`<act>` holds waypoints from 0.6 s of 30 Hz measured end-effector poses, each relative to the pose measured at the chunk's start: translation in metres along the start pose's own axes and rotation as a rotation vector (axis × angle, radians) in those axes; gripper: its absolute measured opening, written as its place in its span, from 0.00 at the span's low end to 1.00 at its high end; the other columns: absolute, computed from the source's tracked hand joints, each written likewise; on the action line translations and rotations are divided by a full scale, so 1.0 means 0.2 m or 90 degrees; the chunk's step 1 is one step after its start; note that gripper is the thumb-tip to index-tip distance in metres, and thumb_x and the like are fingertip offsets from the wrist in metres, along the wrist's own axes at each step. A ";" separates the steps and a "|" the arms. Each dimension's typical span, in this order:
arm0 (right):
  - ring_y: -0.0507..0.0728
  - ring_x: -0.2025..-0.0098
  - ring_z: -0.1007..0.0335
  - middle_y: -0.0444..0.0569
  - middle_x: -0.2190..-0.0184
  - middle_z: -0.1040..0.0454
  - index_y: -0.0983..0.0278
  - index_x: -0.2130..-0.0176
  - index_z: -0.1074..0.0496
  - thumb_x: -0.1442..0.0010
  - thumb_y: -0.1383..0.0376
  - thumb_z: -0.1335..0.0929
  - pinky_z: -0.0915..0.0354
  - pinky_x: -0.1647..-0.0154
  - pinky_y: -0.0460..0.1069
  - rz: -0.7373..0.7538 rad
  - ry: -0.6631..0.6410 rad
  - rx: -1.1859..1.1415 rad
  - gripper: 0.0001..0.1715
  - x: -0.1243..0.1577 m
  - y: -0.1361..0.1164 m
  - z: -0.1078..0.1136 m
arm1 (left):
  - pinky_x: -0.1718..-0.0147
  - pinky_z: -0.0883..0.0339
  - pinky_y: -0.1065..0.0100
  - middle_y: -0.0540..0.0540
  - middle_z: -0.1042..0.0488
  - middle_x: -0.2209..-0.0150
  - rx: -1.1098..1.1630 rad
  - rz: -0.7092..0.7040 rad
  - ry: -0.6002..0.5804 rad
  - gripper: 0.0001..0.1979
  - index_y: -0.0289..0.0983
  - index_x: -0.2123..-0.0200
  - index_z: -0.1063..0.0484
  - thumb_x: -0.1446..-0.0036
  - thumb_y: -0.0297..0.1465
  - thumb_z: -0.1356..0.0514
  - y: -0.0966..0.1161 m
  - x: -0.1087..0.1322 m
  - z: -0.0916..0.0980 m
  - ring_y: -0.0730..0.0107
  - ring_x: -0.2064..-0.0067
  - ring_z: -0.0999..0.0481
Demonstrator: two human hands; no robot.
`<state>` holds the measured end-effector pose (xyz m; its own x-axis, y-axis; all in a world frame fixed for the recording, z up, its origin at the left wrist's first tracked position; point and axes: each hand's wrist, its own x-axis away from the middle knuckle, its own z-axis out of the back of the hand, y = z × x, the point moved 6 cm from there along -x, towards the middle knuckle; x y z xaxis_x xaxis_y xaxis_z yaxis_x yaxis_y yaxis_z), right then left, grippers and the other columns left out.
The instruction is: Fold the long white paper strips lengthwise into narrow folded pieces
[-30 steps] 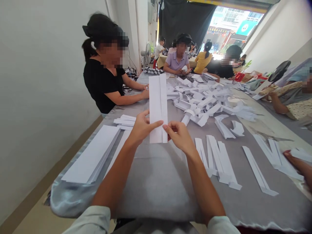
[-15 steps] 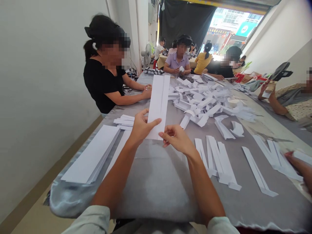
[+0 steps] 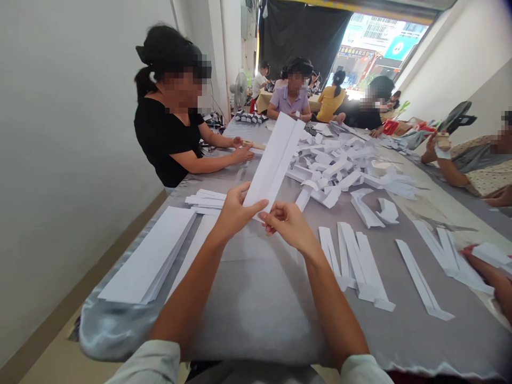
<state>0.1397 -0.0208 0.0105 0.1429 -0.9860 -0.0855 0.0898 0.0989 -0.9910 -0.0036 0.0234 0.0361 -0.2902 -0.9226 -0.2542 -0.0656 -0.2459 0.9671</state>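
A long white strip of folded paper (image 3: 272, 160) is held up above the table, its top leaning right. One long side shows a fold line. My left hand (image 3: 239, 209) grips it near the lower left, thumb across its front and fingers behind. At the lower right corner, my right hand (image 3: 285, 223) pinches the paper's edge between thumb and curled fingers. A stack of flat white sheets (image 3: 148, 250) lies left of my left arm. To the right of my right hand rest several narrow folded paper strips (image 3: 360, 261).
A big heap of folded white paper pieces (image 3: 332, 160) covers the grey tablecloth (image 3: 256, 298) further back. A person in black (image 3: 172, 128) sits at the left edge, handling a thin stick. Other people sit around the far and right sides. Another person's hand (image 3: 488, 266) reaches in at right.
The paper strip has tilted, its top swinging to the right, while both my hands keep hold near its bottom. The person at left now shows a stick in their hands.
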 end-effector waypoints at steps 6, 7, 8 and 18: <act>0.54 0.71 0.24 0.49 0.68 0.20 0.65 0.62 0.22 0.37 0.40 0.26 0.27 0.76 0.46 0.027 0.105 -0.035 0.30 -0.01 -0.02 0.08 | 0.62 0.31 0.67 0.47 0.18 0.63 -0.091 -0.036 -0.100 0.10 0.35 0.60 0.16 0.38 0.34 0.34 0.06 0.01 0.00 0.63 0.61 0.22; 0.53 0.72 0.25 0.48 0.70 0.21 0.65 0.61 0.22 0.38 0.41 0.25 0.27 0.76 0.46 0.047 0.131 -0.048 0.29 -0.01 -0.03 0.10 | 0.63 0.31 0.67 0.47 0.18 0.64 -0.097 -0.025 -0.112 0.10 0.35 0.60 0.15 0.38 0.35 0.33 0.06 0.01 0.00 0.63 0.62 0.22; 0.53 0.72 0.26 0.47 0.70 0.22 0.64 0.61 0.22 0.38 0.43 0.25 0.27 0.76 0.46 0.068 0.154 -0.060 0.27 -0.01 -0.04 0.12 | 0.65 0.32 0.68 0.48 0.18 0.64 -0.096 -0.011 -0.117 0.11 0.35 0.60 0.15 0.38 0.37 0.33 0.05 0.01 0.01 0.64 0.63 0.23; 0.55 0.74 0.26 0.50 0.70 0.19 0.63 0.65 0.22 0.37 0.49 0.26 0.33 0.79 0.48 0.118 0.216 -0.025 0.20 0.04 -0.11 0.11 | 0.65 0.26 0.69 0.42 0.15 0.59 0.197 0.056 0.072 0.25 0.35 0.54 0.18 0.54 0.38 0.19 -0.06 -0.04 0.08 0.65 0.62 0.19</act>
<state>0.1605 -0.0282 0.0334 -0.1823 -0.9407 -0.2862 0.0538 0.2811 -0.9582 -0.0158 0.0394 0.0265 -0.2016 -0.9676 -0.1523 -0.3361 -0.0777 0.9386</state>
